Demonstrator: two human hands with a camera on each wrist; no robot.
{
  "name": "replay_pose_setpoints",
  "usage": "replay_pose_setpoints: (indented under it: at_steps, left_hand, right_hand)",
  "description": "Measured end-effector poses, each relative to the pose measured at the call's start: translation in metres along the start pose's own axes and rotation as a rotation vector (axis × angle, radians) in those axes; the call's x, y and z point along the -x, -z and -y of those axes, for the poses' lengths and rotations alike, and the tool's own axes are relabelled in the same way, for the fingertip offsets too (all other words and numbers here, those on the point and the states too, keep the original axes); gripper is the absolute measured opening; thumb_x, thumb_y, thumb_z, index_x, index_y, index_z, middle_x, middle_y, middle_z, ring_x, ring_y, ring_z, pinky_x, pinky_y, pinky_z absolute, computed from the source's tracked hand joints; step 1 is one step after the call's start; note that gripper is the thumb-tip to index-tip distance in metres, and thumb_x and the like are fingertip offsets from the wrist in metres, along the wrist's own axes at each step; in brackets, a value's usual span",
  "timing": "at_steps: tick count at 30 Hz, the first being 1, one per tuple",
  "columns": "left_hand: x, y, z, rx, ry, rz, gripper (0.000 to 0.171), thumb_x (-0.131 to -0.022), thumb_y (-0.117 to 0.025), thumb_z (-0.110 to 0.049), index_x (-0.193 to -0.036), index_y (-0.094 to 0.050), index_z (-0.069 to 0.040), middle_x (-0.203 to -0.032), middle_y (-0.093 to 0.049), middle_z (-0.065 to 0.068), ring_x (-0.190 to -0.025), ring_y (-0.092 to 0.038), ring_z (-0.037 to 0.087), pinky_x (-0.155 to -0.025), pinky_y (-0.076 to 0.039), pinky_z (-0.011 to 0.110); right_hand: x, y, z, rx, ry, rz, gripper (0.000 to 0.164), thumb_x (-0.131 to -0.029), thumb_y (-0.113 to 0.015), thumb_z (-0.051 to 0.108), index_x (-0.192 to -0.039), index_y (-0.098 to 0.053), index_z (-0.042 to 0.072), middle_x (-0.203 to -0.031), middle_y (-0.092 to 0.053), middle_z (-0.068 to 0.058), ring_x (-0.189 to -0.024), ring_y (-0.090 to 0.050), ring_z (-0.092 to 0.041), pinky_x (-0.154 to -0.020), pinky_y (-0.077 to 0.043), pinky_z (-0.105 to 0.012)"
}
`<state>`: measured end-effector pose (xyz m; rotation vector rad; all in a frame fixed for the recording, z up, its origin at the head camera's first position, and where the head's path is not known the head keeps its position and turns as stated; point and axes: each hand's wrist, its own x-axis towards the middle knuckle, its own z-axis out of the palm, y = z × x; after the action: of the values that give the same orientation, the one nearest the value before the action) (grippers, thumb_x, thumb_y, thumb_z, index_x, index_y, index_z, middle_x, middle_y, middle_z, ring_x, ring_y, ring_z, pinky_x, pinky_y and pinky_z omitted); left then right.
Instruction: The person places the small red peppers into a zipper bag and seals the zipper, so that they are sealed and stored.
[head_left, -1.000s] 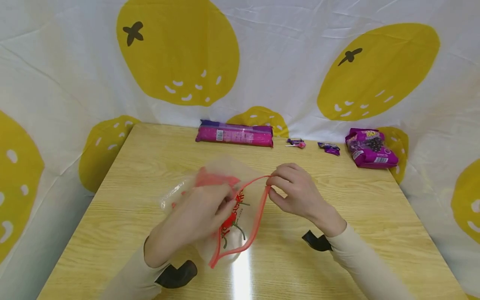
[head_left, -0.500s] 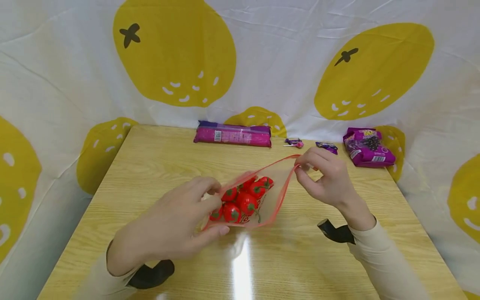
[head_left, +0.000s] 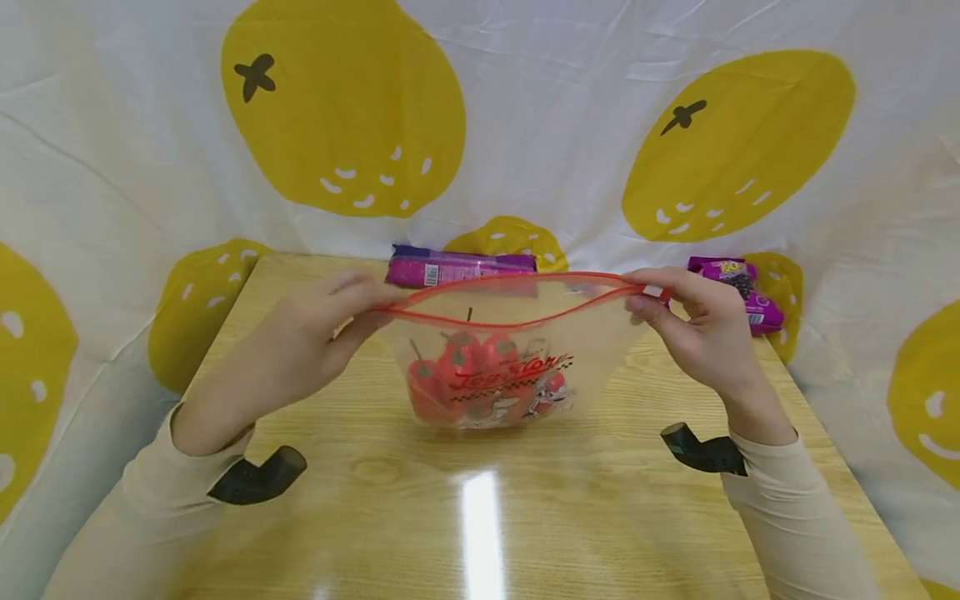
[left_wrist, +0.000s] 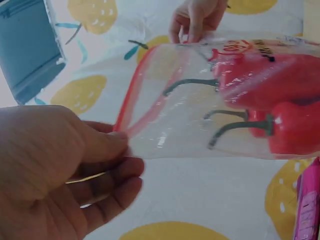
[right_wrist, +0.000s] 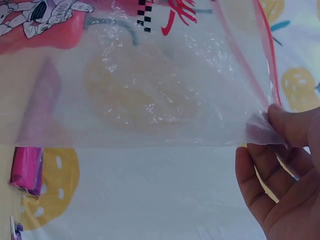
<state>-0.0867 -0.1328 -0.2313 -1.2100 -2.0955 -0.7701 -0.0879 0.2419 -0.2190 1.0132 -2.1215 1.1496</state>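
The left hand (head_left: pixel 292 350) pinches the left end of the red rim (head_left: pixel 510 326) between thumb and fingers. Below the two grips, and between them, is the bag (head_left: pixel 607 354), with the peppers (head_left: pixel 459 357) gathered low in it, more toward the left hand. The bag is of thin, see-through film, so it is probably light, soft and somewhat slippery, and it may crease easily. The peppers look smooth and firm; their load likely pulls more on the left grip. The rim seems stiffer, so its two ends are the better places to hold. The right hand (head_left: pixel 708 333) pinches the other end.

The left hand is blurred in the head view. The peppers overlap behind the print, so their number cannot be told. Whether the bag touches the table (head_left: pixel 360 517) is not clear. Beyond the grips, the bag partly covers the long pack (head_left: pixel 457 268), and the right hand hides part of the other pack (head_left: pixel 761 310).
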Motion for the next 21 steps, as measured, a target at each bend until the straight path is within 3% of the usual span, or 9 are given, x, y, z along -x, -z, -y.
replay_pose_setpoints:
  at_steps: [4,9,14,19,21]
  left_hand:
    - [-0.003,0.002,0.013,0.031,0.091,-0.067,0.031,-0.072,-0.072,0.003,-0.101,-0.065,-0.004,-0.082,-0.063,0.003,-0.074,-0.060,0.012,-0.067,-0.043,0.021]
    - [0.007,-0.009,0.032,0.024,0.239,-0.047,0.015,-0.075,-0.071,0.000,-0.088,-0.067,-0.007,-0.080,-0.063,0.000,-0.071,-0.059,0.011,-0.065,-0.043,0.022]
    - [0.015,-0.012,0.036,0.022,0.298,-0.057,0.012,-0.075,-0.071,0.000,-0.083,-0.065,-0.007,-0.077,-0.062,-0.001,-0.069,-0.057,0.010,-0.064,-0.043,0.024]
    - [0.015,-0.005,0.032,0.030,0.286,-0.101,0.013,-0.074,-0.072,0.002,-0.081,-0.065,-0.007,-0.076,-0.062,-0.002,-0.068,-0.056,0.008,-0.065,-0.042,0.021]
    - [0.015,-0.005,0.034,0.015,0.290,-0.092,0.012,-0.075,-0.071,0.001,-0.081,-0.065,-0.007,-0.076,-0.061,-0.001,-0.068,-0.057,0.009,-0.065,-0.042,0.020]
  right_hand:
    - [0.005,0.000,-0.005,0.017,-0.151,-0.003,0.041,-0.072,-0.063,-0.020,-0.111,-0.060,-0.007,-0.077,-0.068,-0.010,-0.065,-0.064,-0.011,-0.054,-0.042,-0.017]
    - [0.007,-0.013,-0.003,0.172,-0.302,0.110,0.027,-0.078,-0.064,-0.009,-0.104,-0.063,-0.002,-0.080,-0.070,-0.012,-0.070,-0.064,-0.003,-0.039,-0.026,-0.024]
    - [0.010,-0.019,-0.006,0.228,-0.286,0.053,0.021,-0.077,-0.066,-0.008,-0.096,-0.066,-0.001,-0.079,-0.070,-0.012,-0.072,-0.064,0.001,-0.041,-0.025,-0.024]
    - [0.011,-0.018,-0.012,0.161,-0.285,-0.015,0.020,-0.074,-0.068,-0.009,-0.092,-0.067,0.001,-0.077,-0.070,-0.011,-0.072,-0.064,-0.003,-0.056,-0.043,-0.016]
    - [0.008,-0.020,-0.007,0.149,-0.287,-0.021,0.019,-0.074,-0.068,-0.009,-0.090,-0.067,-0.001,-0.077,-0.070,-0.012,-0.071,-0.063,-0.004,-0.060,-0.043,-0.017]
